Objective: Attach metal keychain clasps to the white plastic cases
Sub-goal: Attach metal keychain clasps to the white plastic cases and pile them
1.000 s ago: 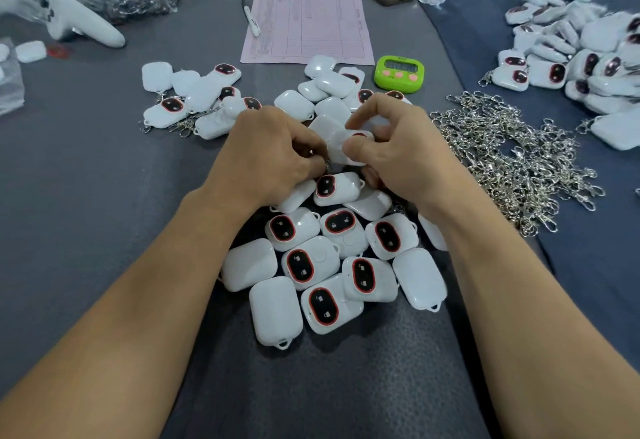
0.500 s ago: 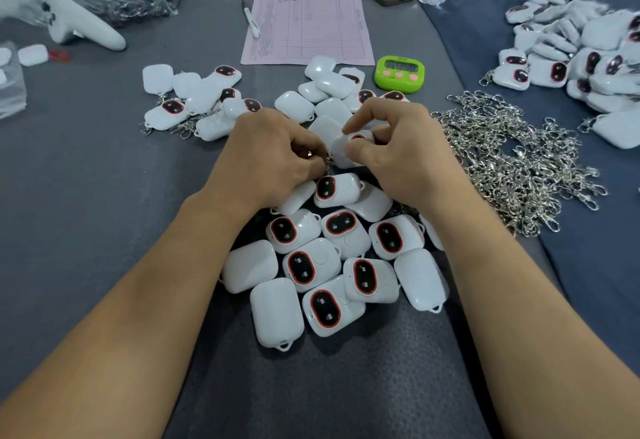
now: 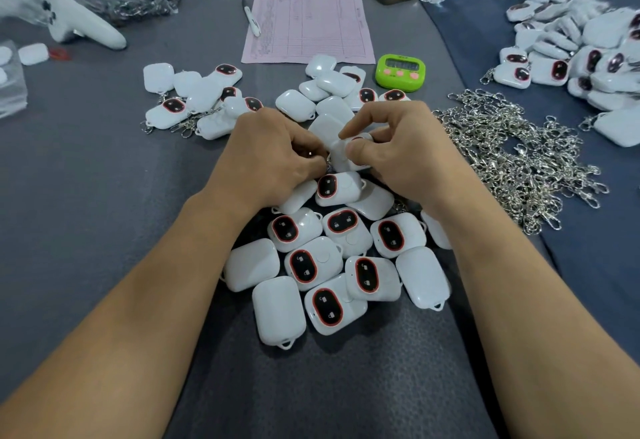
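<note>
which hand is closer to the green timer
Right. The right hand, holding a white case, is straight in front of the green timer on the person's side; the left hand, pinching a metal clasp at the case's edge, lies further off to the timer's left.

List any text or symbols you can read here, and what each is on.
No text is legible enough to quote.
Pink form: printed header and table, too blurred to read.
Green timer: display digits unreadable.
White plastic cases: two padlock icons on each black oval, no words.
</note>
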The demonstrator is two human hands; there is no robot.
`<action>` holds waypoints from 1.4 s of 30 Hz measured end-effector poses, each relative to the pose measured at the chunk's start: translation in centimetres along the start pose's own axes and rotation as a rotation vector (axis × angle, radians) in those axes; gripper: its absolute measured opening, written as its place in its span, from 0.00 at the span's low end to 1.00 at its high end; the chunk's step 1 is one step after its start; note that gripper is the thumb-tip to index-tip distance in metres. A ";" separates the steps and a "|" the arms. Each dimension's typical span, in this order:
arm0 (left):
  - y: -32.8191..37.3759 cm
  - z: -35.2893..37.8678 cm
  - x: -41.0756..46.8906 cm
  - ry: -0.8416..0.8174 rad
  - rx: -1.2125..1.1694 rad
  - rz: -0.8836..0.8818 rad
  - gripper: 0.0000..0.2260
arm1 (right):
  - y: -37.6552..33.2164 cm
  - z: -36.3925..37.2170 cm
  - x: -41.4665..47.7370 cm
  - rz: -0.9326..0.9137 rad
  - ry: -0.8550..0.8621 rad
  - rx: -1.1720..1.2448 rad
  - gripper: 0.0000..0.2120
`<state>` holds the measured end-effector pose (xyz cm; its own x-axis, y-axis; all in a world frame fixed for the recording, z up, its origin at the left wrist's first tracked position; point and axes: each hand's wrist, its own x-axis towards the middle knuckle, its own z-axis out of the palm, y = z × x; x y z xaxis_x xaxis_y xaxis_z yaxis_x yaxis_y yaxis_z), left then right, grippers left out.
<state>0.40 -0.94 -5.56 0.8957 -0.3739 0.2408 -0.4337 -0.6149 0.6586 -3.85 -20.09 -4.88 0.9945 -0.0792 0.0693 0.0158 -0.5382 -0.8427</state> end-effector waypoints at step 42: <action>1.5 -0.4 0.1 0.075 -0.560 -0.076 0.07 | -1.2 0.6 0.2 0.285 -0.058 1.003 0.10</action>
<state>-0.17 -1.67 -4.27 0.9356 -0.2803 0.2147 -0.2682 -0.1689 0.9484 -3.57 -19.00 -4.17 0.9780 -0.0393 -0.2050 -0.1673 0.4396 -0.8825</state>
